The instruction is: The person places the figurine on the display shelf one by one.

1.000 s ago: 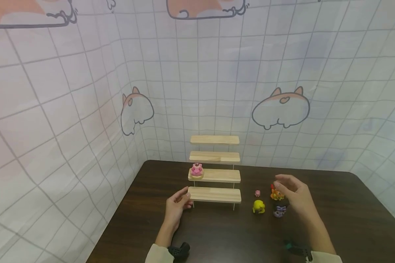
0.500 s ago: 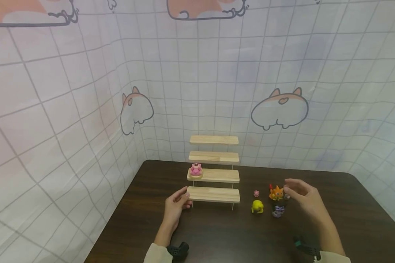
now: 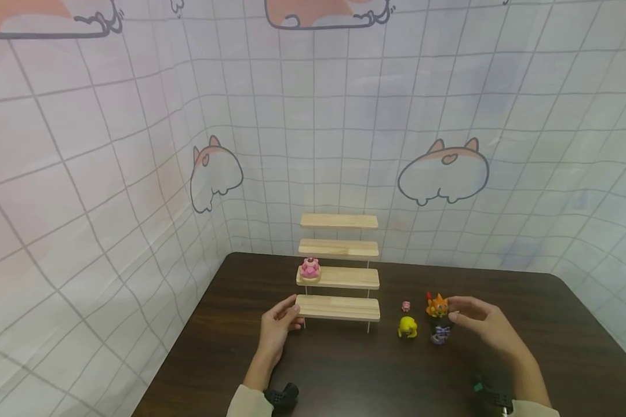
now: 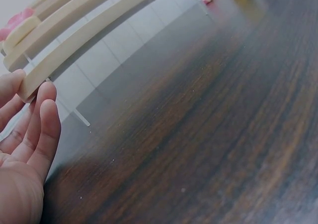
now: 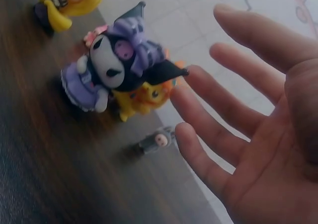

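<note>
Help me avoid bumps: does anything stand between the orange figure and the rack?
Yes, low down: the tiny pink figure stands between the orange figure and the rack, with the yellow figure just in front of it. Above those two, nothing visible blocks the way.

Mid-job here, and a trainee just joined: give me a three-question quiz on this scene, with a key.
1. Counting from the bottom, which board of the wooden stand carries a pink figurine? A) first B) second C) fourth
2. True or false: the left grip pinches the left end of the lowest board.
3. Fill in: the black-eared figurine wears a ____ bow.

Key: 1. B; 2. True; 3. purple
</note>
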Demonstrator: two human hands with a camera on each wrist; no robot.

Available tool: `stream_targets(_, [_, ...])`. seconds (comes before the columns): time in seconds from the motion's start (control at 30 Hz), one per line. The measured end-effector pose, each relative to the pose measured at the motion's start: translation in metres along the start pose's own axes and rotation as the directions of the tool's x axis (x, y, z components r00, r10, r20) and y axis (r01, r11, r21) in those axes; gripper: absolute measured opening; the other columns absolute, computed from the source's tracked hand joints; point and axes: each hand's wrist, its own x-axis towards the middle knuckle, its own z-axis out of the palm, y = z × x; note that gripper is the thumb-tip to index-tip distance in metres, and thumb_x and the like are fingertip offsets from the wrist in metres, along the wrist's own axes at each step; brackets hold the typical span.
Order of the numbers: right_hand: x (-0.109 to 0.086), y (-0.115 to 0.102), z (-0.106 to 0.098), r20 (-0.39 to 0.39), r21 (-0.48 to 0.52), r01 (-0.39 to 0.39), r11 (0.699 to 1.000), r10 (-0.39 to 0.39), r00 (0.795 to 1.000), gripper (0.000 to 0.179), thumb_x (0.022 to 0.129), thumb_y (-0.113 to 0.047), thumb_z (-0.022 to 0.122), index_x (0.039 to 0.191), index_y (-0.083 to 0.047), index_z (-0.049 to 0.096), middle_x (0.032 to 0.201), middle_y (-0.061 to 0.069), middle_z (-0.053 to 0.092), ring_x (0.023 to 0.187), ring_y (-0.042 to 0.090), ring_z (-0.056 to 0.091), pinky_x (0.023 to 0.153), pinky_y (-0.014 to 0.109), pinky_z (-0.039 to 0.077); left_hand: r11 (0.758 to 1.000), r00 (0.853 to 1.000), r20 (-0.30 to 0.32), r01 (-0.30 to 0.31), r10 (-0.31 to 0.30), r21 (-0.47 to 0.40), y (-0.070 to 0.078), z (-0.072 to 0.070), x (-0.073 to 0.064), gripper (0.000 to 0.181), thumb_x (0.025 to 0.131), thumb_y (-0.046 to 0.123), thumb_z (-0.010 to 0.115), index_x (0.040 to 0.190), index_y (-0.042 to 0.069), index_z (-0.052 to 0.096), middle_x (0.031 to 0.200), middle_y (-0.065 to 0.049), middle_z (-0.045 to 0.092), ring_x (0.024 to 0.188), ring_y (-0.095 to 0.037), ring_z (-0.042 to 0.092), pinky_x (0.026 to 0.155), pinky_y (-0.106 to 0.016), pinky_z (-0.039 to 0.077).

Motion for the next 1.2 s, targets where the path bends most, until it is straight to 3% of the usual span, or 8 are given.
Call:
stream_targets(0.23, [-0.002, 0.009, 0.0, 0.065, -0.005, -0.007, 1.0, 0.007, 0.998, 0.049, 0.101, -0.03, 0.066, 0.143, -0.007, 0.057, 0.135, 0.02, 0.065, 0.107, -0.007, 0.061, 0.084, 0.024, 0.056, 1.0, 1.0, 0.0, 0.012, -0.012, 0.006, 0.001, 0.001, 0.002, 0.044, 0.097, 0.021, 0.072, 0.138, 0.004, 0.063, 0.088, 0.0, 0.072, 0.075, -0.011, 0.071, 0.071, -0.025, 0.061])
stream_targets(0.47, [0.0, 0.019, 0.001, 0.145, 0.055, -0.007, 0.998, -0.001, 0.989, 0.052, 0.1, -0.023, 0.068, 0.144, -0.001, 0.054, 0.131, 0.024, 0.064, 0.107, -0.002, 0.064, 0.087, 0.022, 0.056, 1.0, 1.0, 0.005, 0.002, -0.002, 0.0, 0.002, -0.001, 0.001, 0.047, 0.097, 0.023, 0.073, 0.138, 0.003, 0.063, 0.09, -0.001, 0.074, 0.075, -0.011, 0.071, 0.071, -0.025, 0.061])
stream_targets(0.6, [0.002, 0.021, 0.002, 0.187, 0.021, -0.02, 1.0, 0.016, 0.982, 0.051, 0.1, -0.025, 0.068, 0.144, -0.004, 0.055, 0.137, 0.024, 0.06, 0.109, -0.002, 0.061, 0.086, 0.025, 0.056, 1.0, 1.0, 0.002, 0.003, -0.003, -0.005, 0.003, -0.001, 0.0, 0.047, 0.097, 0.022, 0.073, 0.138, 0.002, 0.062, 0.089, 0.0, 0.073, 0.074, -0.011, 0.07, 0.07, -0.024, 0.061])
stream_targets(0.93, [0.006, 0.025, 0.008, 0.201, -0.049, -0.045, 0.998, 0.054, 0.978, 0.049, 0.098, -0.027, 0.07, 0.141, -0.006, 0.059, 0.129, 0.017, 0.064, 0.105, 0.012, 0.06, 0.085, 0.037, 0.053, 1.0, 1.0, -0.004, 0.004, -0.004, -0.006, 0.003, 0.0, 0.001, 0.046, 0.097, 0.021, 0.073, 0.138, 0.003, 0.063, 0.089, -0.001, 0.073, 0.074, -0.011, 0.071, 0.07, -0.025, 0.061])
stream_targets(1.2, [0.007, 0.031, 0.012, 0.216, -0.046, -0.029, 0.999, 0.038, 0.976, 0.048, 0.097, -0.025, 0.071, 0.139, -0.006, 0.06, 0.125, 0.015, 0.065, 0.1, 0.01, 0.061, 0.082, 0.034, 0.052, 1.0, 1.0, -0.001, 0.014, -0.014, -0.001, 0.001, 0.001, 0.0, 0.046, 0.097, 0.021, 0.072, 0.139, 0.004, 0.062, 0.088, -0.001, 0.073, 0.074, -0.011, 0.07, 0.07, -0.025, 0.061])
